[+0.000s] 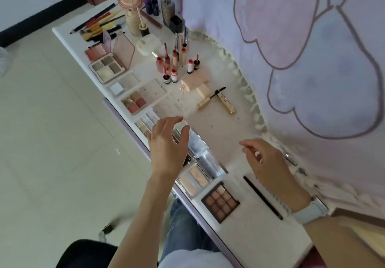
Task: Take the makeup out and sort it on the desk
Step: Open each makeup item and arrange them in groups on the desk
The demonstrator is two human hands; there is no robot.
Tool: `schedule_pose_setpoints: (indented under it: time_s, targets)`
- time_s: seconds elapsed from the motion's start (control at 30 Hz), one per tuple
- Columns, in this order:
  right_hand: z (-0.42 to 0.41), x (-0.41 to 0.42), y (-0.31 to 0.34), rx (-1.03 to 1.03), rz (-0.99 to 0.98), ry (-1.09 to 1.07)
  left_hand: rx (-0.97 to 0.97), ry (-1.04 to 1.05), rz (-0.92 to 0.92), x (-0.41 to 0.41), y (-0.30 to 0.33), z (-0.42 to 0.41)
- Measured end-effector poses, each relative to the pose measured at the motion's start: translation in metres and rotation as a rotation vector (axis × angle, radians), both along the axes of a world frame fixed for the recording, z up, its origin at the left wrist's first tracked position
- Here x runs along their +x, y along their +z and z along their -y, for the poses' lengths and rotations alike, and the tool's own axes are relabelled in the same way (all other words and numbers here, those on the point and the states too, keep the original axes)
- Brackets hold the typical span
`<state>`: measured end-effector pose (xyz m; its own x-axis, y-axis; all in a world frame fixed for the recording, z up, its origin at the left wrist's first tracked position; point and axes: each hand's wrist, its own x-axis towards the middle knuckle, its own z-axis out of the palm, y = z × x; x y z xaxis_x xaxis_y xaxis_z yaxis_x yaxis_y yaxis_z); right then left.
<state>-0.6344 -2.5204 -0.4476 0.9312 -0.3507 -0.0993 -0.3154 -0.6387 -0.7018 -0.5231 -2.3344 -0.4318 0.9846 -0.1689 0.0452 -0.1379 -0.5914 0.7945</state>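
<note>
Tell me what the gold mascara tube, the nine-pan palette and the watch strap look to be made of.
Mascara tube: shiny gold, probably metallised plastic or metal; it shows bright highlights. Nine-pan palette: dark matte case, likely plastic or card, with pressed powder pans. Watch strap: pale blue, smooth and matte, probably silicone; no weave shows.

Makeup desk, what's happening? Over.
Left hand and right hand open, hovering, holding nothing. Makeup lies sorted along desk. Nothing blocking.
</note>
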Motion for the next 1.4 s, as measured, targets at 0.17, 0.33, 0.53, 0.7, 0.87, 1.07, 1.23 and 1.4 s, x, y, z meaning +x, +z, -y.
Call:
schedule_pose_setpoints:
  time_s: [0.17,0.33,0.53,0.7,0.87,1.07,1.23,1.4]
  targets:
    - [0.005,-0.080,-0.015,-0.203,-0.065,-0.008,0.001,-0.038,0.005,-0.064,-0.002,0.004]
    - [-0.003,-0.123,-0.031,-0.537,-0.110,0.125,0.013,-0.085,-0.012,-0.107,-0.005,0.011]
    - [-0.018,-0.121,-0.037,-0.749,-0.181,0.079,0.037,-0.130,-0.004,-0.129,-0.008,0.010]
    - [-0.023,-0.122,-0.038,-0.765,-0.148,0.034,0.041,-0.113,0.008,-0.133,-0.008,0.008]
    - [-0.024,-0.128,-0.042,-0.759,-0.136,0.028,0.042,-0.115,-0.029,-0.136,-0.010,0.009]
    - [-0.025,-0.128,-0.043,-0.765,-0.180,0.039,0.047,-0.136,-0.037,-0.138,-0.008,0.008]
    - [-0.016,-0.119,-0.035,-0.710,-0.371,0.065,0.032,-0.138,-0.067,-0.140,-0.008,0.008]
    - [0.009,-0.101,0.000,0.136,-0.154,-0.190,-0.089,-0.186,-0.195,-0.142,-0.006,0.011]
